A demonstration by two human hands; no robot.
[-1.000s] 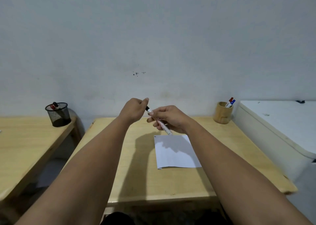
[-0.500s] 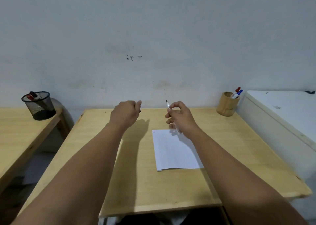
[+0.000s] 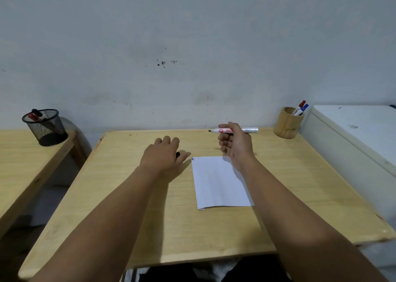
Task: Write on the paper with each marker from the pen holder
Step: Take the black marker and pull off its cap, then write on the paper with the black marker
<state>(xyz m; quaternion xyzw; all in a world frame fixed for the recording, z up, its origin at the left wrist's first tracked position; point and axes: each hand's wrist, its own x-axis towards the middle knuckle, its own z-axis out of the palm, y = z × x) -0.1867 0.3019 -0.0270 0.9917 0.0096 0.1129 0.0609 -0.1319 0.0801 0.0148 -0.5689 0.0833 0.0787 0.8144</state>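
Right hand [image 3: 236, 145], raised above the wooden table [image 3: 150, 217] with its back toward the camera and the wrist bent upward, pinches an uncapped marker [image 3: 233, 130] between thumb and fingers. The marker lies nearly level, its black tip pointing toward the left hand and its clear tail toward the wooden pen holder [image 3: 288, 123].

Left hand [image 3: 164, 156] rests palm down on the table, fingers loosely spread and thumb extended toward the paper; a small black object [image 3: 177, 154] (probably the marker's cap, mostly hidden) shows at the base of the thumb, and whether the hand grips it cannot be told.

Both forearms run bare from the near edge of the table.

The sheet of paper [image 3: 220, 183] lies flat just below the right wrist and just beside the left thumb, with small red and blue marks at its far left corner.

Beyond the right hand, the pen holder contains a red-capped and a blue-capped marker [image 3: 301, 108].

Well beyond the left hand, a black mesh cup [image 3: 45, 127] stands on a neighbouring table [image 3: 21, 153].
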